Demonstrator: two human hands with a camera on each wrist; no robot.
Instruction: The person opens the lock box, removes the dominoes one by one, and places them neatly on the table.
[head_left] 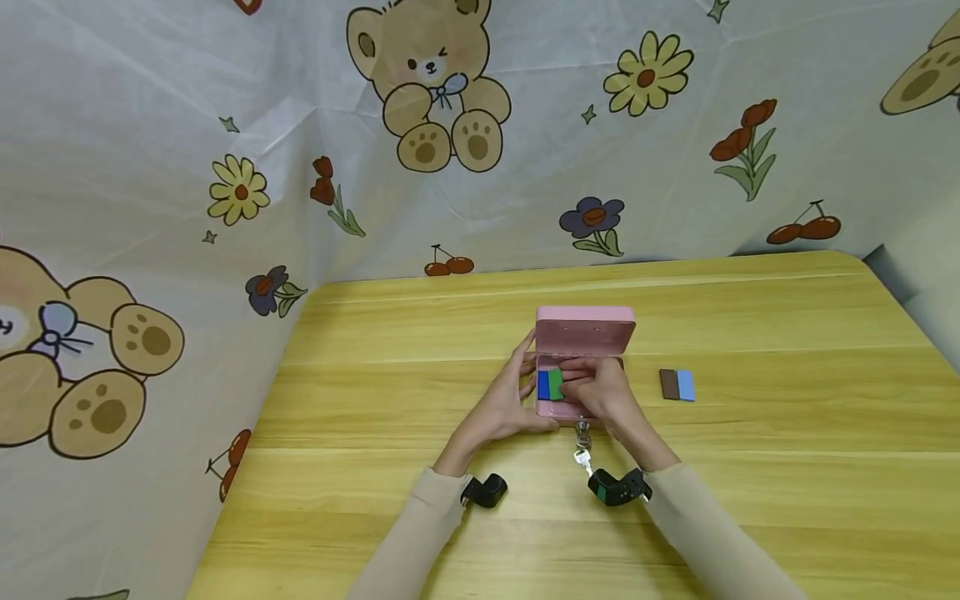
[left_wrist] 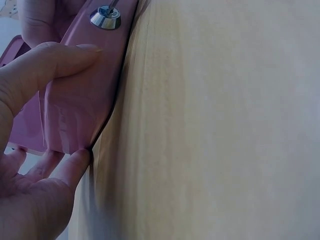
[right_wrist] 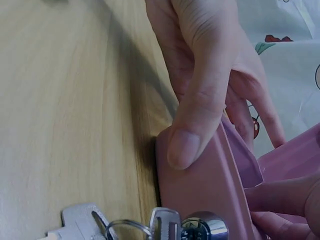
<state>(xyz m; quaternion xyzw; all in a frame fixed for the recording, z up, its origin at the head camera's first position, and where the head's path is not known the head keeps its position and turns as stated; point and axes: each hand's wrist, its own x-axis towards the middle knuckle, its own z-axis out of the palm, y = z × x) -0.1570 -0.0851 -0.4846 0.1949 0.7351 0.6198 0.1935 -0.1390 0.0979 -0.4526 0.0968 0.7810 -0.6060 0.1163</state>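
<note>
A pink metal box (head_left: 551, 408) stands on the table, its lid (head_left: 585, 329) raised at the back. My left hand (head_left: 506, 400) grips the box's left side, the thumb (left_wrist: 75, 57) lying along the front face. Inside, a blue tile (head_left: 543, 386) and a green tile (head_left: 556, 384) lie side by side at the left. My right hand (head_left: 600, 387) reaches into the box with bent fingers (right_wrist: 280, 197), fingertips right at the green tile. I cannot tell whether it pinches something. A key (right_wrist: 165, 225) sits in the front lock (left_wrist: 105, 19).
A second key (head_left: 582, 458) hangs from the lock on a ring. Right of the box, a brown tile (head_left: 668, 384) and a light blue tile (head_left: 686, 386) lie together on the wooden table (head_left: 787, 483). A patterned cloth (head_left: 540, 142) hangs behind the table and along its left side.
</note>
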